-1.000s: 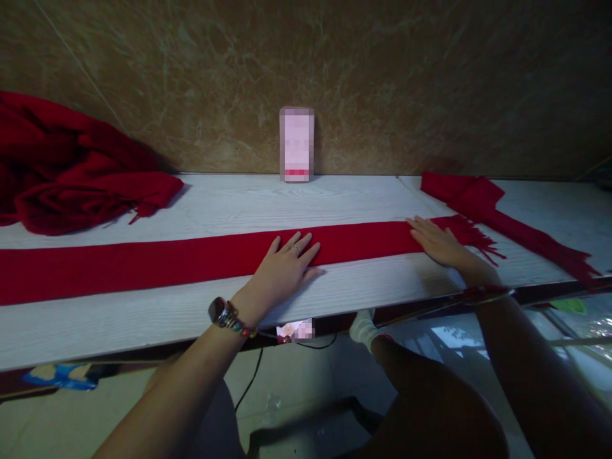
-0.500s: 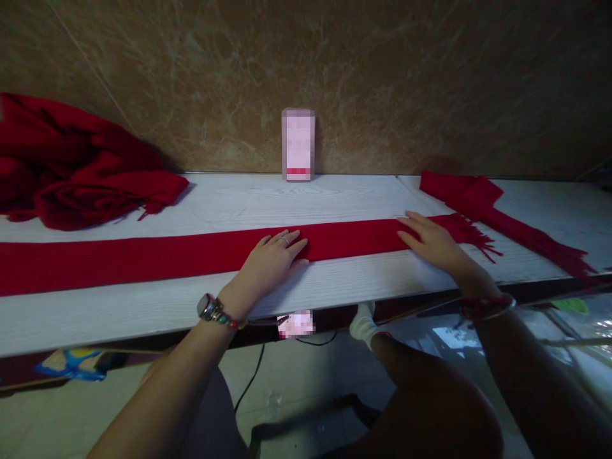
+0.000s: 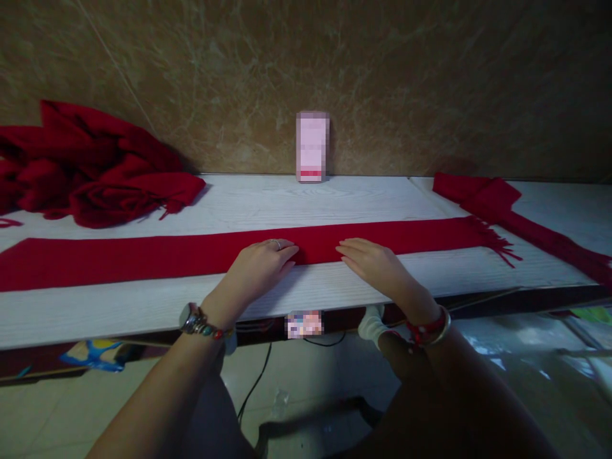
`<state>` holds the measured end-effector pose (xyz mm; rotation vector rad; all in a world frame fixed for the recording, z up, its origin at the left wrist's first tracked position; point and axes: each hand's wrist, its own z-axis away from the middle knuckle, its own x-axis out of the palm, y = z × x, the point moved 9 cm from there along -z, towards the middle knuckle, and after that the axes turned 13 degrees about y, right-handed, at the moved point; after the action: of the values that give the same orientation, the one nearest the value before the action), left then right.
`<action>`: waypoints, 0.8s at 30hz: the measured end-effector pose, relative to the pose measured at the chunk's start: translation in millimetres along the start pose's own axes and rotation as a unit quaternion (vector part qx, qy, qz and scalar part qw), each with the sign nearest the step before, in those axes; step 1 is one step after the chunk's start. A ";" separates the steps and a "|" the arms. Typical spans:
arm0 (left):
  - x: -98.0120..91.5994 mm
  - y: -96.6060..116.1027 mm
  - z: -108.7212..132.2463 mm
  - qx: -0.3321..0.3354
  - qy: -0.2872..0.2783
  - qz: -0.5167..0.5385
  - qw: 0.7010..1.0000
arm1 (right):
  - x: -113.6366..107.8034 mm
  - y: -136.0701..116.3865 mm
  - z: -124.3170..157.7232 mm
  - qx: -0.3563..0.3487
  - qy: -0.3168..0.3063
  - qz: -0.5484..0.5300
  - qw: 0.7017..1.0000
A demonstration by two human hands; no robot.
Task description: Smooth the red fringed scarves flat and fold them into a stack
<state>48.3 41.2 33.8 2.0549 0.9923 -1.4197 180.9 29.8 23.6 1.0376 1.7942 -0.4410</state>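
Note:
A long red scarf lies flat in a narrow strip along the white wood-grain table, its fringe at the right end. My left hand, with a ring on one finger, rests flat on the scarf near its middle. To the right of it, my right hand lies on the same strip, fingers stretched out and pointing left. A short stretch of bare scarf shows between the two hands. Neither hand grips the cloth.
A heap of red scarves sits at the back left. Another red scarf, folded over, lies at the right. A phone-like pink rectangle leans on the brown marbled wall. Below the table edge, a black cable hangs.
My right hand has slid left along the scarf, from near the fringe towards my left hand. My left hand's fingers have drawn together. The view has shifted slightly left.

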 end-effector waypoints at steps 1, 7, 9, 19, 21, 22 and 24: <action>-0.2 1.0 0.2 0.005 0.001 -0.005 1.000 | -0.1 -0.7 1.0 -0.008 0.003 0.004 1.000; 2.5 5.7 -1.3 0.011 -0.007 -0.030 0.999 | -3.9 0.5 1.6 -0.019 0.010 0.001 1.000; 1.6 6.3 -2.0 0.008 0.000 -0.037 0.999 | -5.2 2.1 1.7 -0.009 0.008 -0.007 1.000; -0.3 11.2 -1.2 0.027 0.012 -0.041 0.999 | -5.5 12.2 4.7 0.053 0.012 -0.013 0.998; 0.8 10.6 -1.2 0.026 0.003 -0.042 0.999 | -5.2 15.4 5.9 0.063 0.018 -0.008 0.998; 0.6 10.2 -1.3 0.024 0.002 -0.043 0.999 | -5.1 17.4 6.6 0.070 0.022 -0.006 0.997; -1.4 9.4 -1.8 0.018 0.009 -0.044 0.999 | -5.1 22.1 7.8 0.089 0.037 -0.005 0.995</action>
<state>56.4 36.1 35.4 2.0751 1.0839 -1.4760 204.0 34.7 27.9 1.1815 1.8512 -0.5829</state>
